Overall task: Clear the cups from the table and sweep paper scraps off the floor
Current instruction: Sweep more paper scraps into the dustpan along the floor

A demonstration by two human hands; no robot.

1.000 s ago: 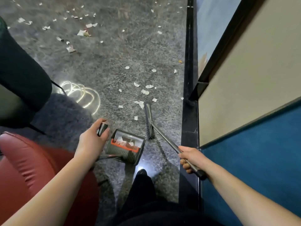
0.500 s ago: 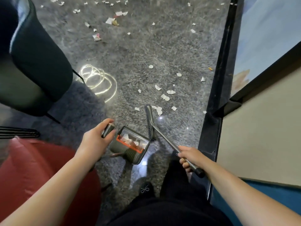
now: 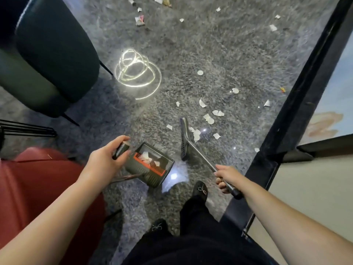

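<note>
Left hand point(image 3: 104, 162) gripping dustpan point(image 3: 150, 167), right hand point(image 3: 228, 177) gripping broom point(image 3: 184, 138)

The floor point(image 3: 238, 44) under me is a glossy, mottled grey stone, edged on my right by a black border strip point(image 3: 298, 104). White paper scraps point(image 3: 209, 118) lie scattered across it, thickest just beside the broom head point(image 3: 184, 138), which rests on the floor. More scraps lie farther off, near the top. My dustpan point(image 3: 152, 165) sits on the floor near my black shoes point(image 3: 200, 190). Thin black chair legs point(image 3: 70, 119) stand on it to my left.
</note>
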